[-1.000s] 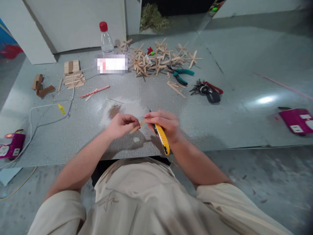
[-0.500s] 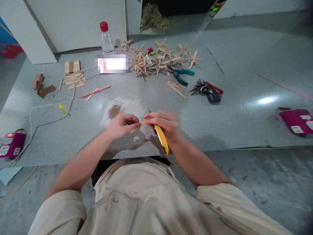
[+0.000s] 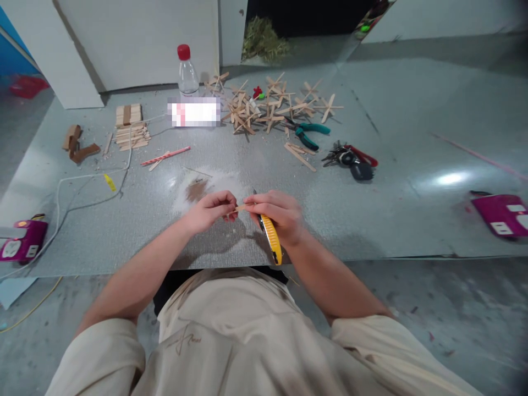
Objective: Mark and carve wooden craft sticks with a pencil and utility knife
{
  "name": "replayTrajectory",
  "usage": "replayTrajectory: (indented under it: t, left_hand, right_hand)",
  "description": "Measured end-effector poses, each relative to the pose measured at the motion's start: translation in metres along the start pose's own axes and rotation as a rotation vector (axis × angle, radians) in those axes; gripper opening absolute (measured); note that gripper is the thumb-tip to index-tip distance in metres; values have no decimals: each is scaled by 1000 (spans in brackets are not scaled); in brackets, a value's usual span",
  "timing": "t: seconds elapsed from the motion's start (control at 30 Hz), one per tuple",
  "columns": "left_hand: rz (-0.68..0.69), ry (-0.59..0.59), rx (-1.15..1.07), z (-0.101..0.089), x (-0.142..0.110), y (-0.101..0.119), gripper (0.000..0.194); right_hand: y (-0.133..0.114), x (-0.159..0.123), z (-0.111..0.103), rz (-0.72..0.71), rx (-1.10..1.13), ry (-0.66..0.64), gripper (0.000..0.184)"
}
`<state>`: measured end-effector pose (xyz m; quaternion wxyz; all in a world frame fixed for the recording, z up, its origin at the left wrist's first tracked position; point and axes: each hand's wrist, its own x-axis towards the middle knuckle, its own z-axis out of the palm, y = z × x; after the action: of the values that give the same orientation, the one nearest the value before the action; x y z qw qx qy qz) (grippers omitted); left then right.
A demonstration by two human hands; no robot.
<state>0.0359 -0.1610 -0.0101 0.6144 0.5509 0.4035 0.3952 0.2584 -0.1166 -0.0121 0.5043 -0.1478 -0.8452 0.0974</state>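
Observation:
My left hand is closed, pinching a thin wooden craft stick between thumb and fingers. My right hand is wrapped around a yellow utility knife, whose handle sticks out below the palm toward the table's front edge. The fingertips of that same hand also touch the stick's right end. Both hands are just above the table, close together. Beyond them lies a patch of white powder with a brown spot.
Star-shaped stick pieces lie piled at the back beside green-handled pliers. Keys are to the right. A red-capped bottle, bundled sticks, a striped pencil and a white cable are on the left.
The stick has turned to lie flatter between my hands, and my left fingers have curled in more. The view has shifted slightly, so the background things appear a little lower and further right.

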Motion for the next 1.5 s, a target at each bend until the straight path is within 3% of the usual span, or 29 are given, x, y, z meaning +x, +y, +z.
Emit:
replayTrajectory:
  t: [0.23, 0.37, 0.57, 0.7, 0.83, 1.17, 1.3, 1.4, 1.5]
  left_hand:
    - [53, 83, 179, 2, 0, -4, 30]
    - [66, 283, 368, -10, -1, -4, 29]
    - [21, 792, 744, -69, -8, 5, 9]
    - [-42, 997, 901, -116, -11, 7, 12]
    - [-70, 1054, 966, -142, -9, 0, 11]
    - [-184, 1091, 1135, -146, 4, -5, 9]
    - [-288, 1154, 1152, -165, -8, 1, 26]
    - [-324, 1170, 1123, -180, -18, 8, 12]
    - [-301, 1147, 1102, -186, -18, 10, 11]
  right_hand:
    - [2, -2, 2, 30, -16, 6, 13]
    - [3, -1, 1, 74, -46, 14, 24]
    - [2, 4, -1, 97, -38, 8, 19]
    - [0, 4, 4, 60, 6, -48, 18]
    - [2, -1, 6, 58, 37, -92, 18]
    - [3, -4, 7, 86, 60, -147, 17]
    - [3, -5, 7, 103, 56, -175, 18]
    - [4, -6, 8, 117, 47, -185, 17]
    - [4, -6, 9, 121, 42, -193, 15]
